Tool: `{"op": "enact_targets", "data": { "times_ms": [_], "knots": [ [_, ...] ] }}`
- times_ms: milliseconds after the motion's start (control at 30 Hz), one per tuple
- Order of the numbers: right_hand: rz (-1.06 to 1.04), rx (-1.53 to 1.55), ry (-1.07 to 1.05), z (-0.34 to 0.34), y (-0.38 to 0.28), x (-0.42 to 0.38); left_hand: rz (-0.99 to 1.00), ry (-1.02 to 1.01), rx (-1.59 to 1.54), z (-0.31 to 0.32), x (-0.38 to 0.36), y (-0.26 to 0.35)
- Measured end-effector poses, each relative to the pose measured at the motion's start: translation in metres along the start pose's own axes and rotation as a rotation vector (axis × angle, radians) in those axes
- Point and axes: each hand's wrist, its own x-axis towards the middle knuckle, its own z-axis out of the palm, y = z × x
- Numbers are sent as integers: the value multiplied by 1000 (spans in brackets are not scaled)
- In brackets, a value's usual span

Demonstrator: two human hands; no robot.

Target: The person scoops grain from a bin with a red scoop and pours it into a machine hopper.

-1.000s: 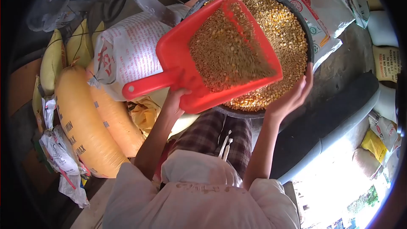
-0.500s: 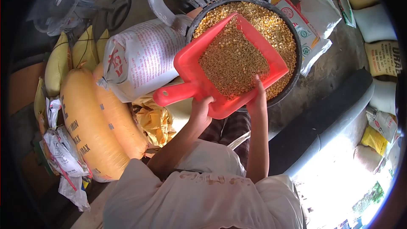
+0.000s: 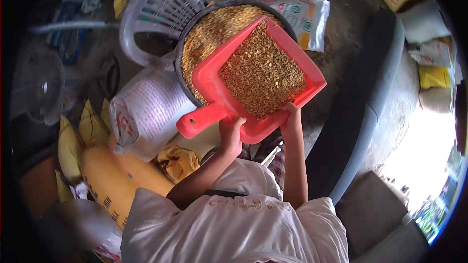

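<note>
The red dustpan point(image 3: 223, 90) slants from near-left handle point(image 3: 204, 119) to far-right edge point(image 3: 295, 48), left hand point(image 3: 230, 136) nearer that handle, left and right hand point(image 3: 291, 121) pinching its near rim.

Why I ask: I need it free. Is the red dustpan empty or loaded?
Loaded: brown grain spreads across the red dustpan, hiding most of its floor.

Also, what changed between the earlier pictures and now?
The right hand left the tub's rim and took hold of the dustpan's edge. The dustpan shifted away from the white sack. The left hand still holds the dustpan, which still carries grain.
</note>
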Motion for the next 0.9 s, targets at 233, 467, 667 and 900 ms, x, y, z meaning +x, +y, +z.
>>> {"op": "enact_targets", "data": {
  "times_ms": [233,467,667,900],
  "knots": [
    [-66,218,181,-59,-51,-60,42,-411,231,4,-46,-29],
    [-234,329,283,-158,-90,-145,-57,-753,428,10,7,-4],
    [-282,406,418,-205,-92,-214,-384,-1155,663,138,-43,-22],
    [-376,441,627,-287,-58,-281,-579,-1348,995,163,-108,-102]
  ]
}}
